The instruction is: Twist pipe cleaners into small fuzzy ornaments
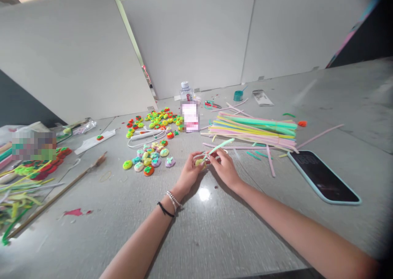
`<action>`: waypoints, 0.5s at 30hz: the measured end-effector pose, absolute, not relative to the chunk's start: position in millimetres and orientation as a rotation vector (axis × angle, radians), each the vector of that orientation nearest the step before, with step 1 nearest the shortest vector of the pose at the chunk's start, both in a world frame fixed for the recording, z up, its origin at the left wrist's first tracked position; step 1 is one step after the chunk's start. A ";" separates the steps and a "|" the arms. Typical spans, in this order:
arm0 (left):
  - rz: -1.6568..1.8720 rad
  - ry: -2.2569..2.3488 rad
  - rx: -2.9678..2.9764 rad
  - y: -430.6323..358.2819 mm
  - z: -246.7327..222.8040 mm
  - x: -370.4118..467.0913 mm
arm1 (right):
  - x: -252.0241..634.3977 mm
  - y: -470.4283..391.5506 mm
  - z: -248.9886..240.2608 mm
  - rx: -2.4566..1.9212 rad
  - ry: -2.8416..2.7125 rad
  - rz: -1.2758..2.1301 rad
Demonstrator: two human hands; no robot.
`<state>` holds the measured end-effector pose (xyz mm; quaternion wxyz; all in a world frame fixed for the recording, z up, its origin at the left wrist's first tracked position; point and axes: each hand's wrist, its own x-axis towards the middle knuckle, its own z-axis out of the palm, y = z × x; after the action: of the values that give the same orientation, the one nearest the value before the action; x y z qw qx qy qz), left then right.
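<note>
My left hand (190,170) is closed around a small yellow fuzzy piece (200,162), partly hidden by the fingers. Close against it, my right hand (225,167) pinches a mint-green pipe cleaner (223,144), whose free end points up and to the right. The fingertips of both hands almost meet, so where the green strand joins the yellow piece cannot be made out. Left of my hands lies a group of small pastel fuzzy pieces with green tops (156,162). Beyond my right hand is a bundle of pastel pipe cleaners (254,128).
More orange and yellow-green pieces (158,117) lie farther back, beside a white corded tool (144,135). A phone (324,177) rests at the right. A bottle (185,91) and teal container (238,96) stand at the back. A long wooden stick (58,194) lies left.
</note>
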<state>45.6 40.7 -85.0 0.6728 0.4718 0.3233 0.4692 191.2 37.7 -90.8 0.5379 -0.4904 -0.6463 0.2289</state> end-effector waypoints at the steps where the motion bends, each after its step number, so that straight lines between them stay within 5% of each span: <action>1: 1.061 0.744 1.078 40.2 -84.5 46.6 | 190.7 37.3 -90.6 -1.156 -1.535 0.555; 15: 1.086 0.882 0.998 38.9 -82.9 49.4 | 188.9 21.8 -81.6 -1.032 -1.641 0.332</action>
<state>49.4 38.9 -82.9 0.6531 0.4397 0.3888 0.4785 188.9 21.8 -81.6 0.5543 -0.4368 -0.6944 0.1404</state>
